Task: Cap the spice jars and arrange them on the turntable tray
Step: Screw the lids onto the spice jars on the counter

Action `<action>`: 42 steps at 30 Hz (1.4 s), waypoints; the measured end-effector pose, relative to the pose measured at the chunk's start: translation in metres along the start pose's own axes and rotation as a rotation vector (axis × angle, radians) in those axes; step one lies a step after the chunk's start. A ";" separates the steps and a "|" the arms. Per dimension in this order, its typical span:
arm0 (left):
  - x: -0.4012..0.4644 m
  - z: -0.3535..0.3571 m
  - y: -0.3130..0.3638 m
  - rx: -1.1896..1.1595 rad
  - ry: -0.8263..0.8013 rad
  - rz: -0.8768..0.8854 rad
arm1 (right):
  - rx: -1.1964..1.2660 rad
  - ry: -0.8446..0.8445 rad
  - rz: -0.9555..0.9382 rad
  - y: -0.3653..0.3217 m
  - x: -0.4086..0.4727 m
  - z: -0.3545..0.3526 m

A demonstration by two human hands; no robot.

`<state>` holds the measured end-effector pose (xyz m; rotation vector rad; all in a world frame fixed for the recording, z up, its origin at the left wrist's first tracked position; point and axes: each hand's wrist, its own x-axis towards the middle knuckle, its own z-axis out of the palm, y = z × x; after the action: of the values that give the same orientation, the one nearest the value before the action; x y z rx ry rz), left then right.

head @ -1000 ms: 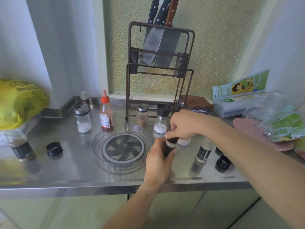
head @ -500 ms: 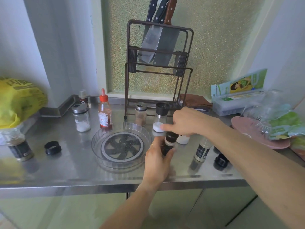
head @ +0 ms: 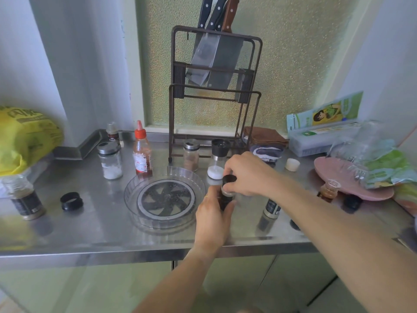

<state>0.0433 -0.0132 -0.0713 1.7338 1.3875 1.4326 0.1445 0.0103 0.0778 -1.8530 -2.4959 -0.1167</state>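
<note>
My left hand [head: 213, 219] grips a dark spice jar [head: 225, 199] just right of the clear turntable tray [head: 133, 195], which holds nothing. My right hand [head: 247, 175] pinches the jar's black cap [head: 229, 179] on top of it. An uncapped dark jar [head: 23, 199] stands at far left beside a loose black cap [head: 71, 201]. A salt jar [head: 110, 160], a red-capped sauce bottle [head: 142, 152], a brown spice jar [head: 191, 155] and a black-topped grinder [head: 218, 159] stand behind the tray. Another dark jar [head: 272, 207] and a small amber jar [head: 328, 190] stand at right.
A knife rack [head: 214, 91] with cleavers stands at the back. A yellow bag [head: 24, 138] lies far left. A pink plate [head: 338, 177] under plastic bags, a white cap [head: 292, 164], black caps [head: 351, 202] and folded cloths [head: 264, 136] fill the right side. The counter edge [head: 112, 254] runs along the front.
My right hand has shifted down over the jar top and now pinches the black cap on it. The left hand keeps hold of the jar; the view has moved slightly.
</note>
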 end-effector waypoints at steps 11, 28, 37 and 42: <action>-0.010 -0.003 0.015 0.196 -0.030 -0.013 | 0.022 0.186 0.070 -0.015 -0.041 0.008; -0.031 0.085 0.069 0.138 -0.202 0.224 | 0.055 0.067 0.434 0.126 -0.130 0.079; -0.007 0.103 0.048 0.067 -0.178 -0.023 | 0.352 0.326 0.491 0.144 -0.110 0.066; -0.012 0.099 0.049 0.044 -0.177 0.049 | 0.805 0.544 0.349 0.127 -0.092 0.017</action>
<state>0.1539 -0.0197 -0.0669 1.8843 1.2995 1.2483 0.2932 -0.0396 0.0598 -1.5682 -1.4999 0.3049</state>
